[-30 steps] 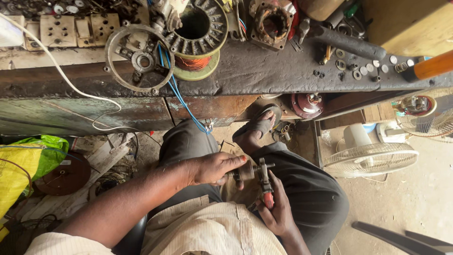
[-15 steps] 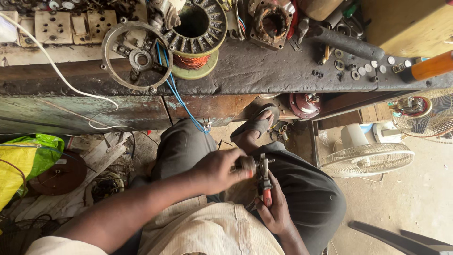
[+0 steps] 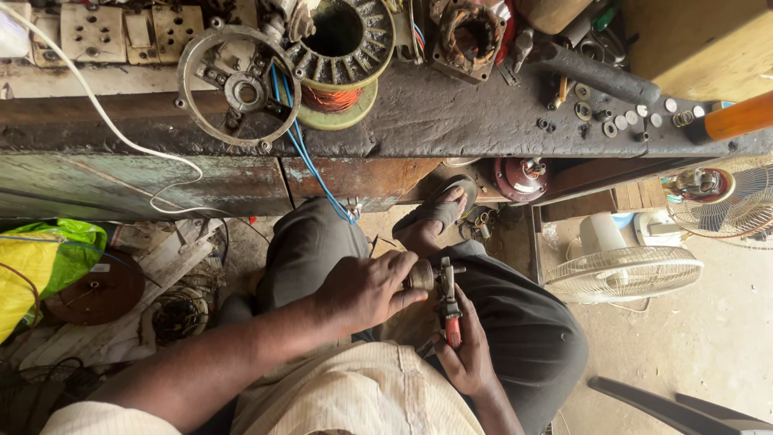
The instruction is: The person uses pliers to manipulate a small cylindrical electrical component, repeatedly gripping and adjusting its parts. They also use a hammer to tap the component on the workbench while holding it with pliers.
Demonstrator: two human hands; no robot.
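While pliers (image 3: 448, 302) stay gripped, left hand (image 3: 366, 288) has shifted right.

The bench (image 3: 451, 121) runs across the top, with the stator (image 3: 342, 40) on it, the ring cover (image 3: 239, 89) just left of that and the washers (image 3: 620, 117) well to the right. Below the bench, over the lap, the left hand (image 3: 366, 286) grips a small part (image 3: 420, 275), and the right hand (image 3: 467, 354) beside it holds pliers (image 3: 447, 298) touching that part. The fan guard (image 3: 624, 274) lies on the floor at right, the bag (image 3: 44, 266) at far left.
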